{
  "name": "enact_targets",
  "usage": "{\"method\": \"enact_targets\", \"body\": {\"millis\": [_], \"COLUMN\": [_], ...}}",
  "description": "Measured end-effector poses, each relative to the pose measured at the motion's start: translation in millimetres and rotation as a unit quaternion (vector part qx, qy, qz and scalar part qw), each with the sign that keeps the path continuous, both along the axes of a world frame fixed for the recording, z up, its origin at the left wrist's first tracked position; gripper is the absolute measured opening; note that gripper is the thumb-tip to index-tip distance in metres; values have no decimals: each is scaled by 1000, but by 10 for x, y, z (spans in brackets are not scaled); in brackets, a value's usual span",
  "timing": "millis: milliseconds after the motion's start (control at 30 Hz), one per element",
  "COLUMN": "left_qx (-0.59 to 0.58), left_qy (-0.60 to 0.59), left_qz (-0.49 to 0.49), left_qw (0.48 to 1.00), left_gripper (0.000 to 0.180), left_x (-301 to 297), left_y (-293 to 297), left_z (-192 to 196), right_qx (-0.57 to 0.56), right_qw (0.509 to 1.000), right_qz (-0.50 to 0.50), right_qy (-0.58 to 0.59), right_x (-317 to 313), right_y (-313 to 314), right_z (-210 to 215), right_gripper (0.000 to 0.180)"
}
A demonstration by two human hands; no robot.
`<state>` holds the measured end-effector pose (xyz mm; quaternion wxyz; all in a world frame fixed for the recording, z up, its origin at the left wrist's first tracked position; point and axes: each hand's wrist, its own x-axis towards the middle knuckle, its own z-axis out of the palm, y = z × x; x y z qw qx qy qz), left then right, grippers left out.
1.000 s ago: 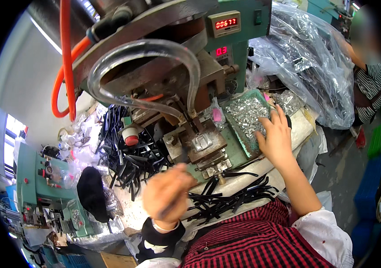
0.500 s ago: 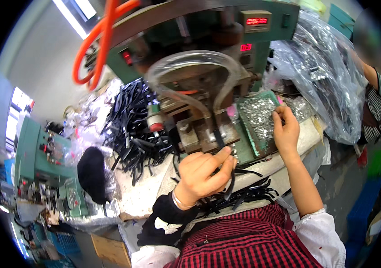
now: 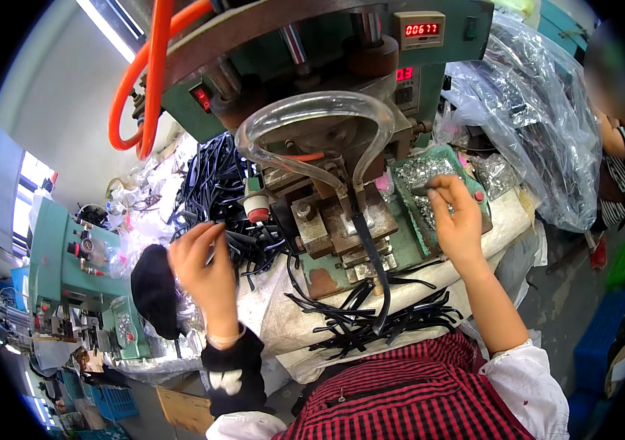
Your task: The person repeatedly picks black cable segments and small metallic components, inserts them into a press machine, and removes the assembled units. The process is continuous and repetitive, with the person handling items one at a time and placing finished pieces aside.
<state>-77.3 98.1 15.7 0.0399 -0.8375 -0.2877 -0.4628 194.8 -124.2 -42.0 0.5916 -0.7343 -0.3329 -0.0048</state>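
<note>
My left hand (image 3: 206,268) is raised in front of a big heap of black strips (image 3: 213,176), its fingers apart and nothing visible in them. Over a green tray (image 3: 409,213) of small shiny metal pieces (image 3: 426,167), my right hand (image 3: 458,220) pinches at the tray's near side; something small and dark shows at its fingertips, too small to name. One black strip (image 3: 373,257) runs out of the metal die block (image 3: 349,227) of the green press and hangs toward me. Neither hand touches it.
More black strips (image 3: 393,319) lie along the near edge by my apron. A clear bent tube (image 3: 312,103) arches over the die, and a red-topped button (image 3: 257,209) stands left of it. Plastic bags (image 3: 525,125) bulge at the right, near another person (image 3: 624,161).
My left hand has let go of the black strip at the die and swung left toward the heap. My right hand has shifted slightly left over the tray.
</note>
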Motion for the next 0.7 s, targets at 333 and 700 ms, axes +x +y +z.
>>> {"method": "enact_targets", "body": {"millis": [333, 700], "left_qx": [-43, -312], "left_qy": [67, -249], "left_qz": [41, -81], "left_qw": [996, 913], "left_gripper": [13, 17], "left_x": [95, 162], "left_y": [633, 263], "left_z": [-956, -663], "right_qx": [50, 138], "right_qw": [994, 975], "right_qz": [-79, 144], "right_qy": [63, 95], "right_x": [208, -491], "right_y": [-447, 428], "right_z": [-315, 348], "right_gripper": [8, 20]}}
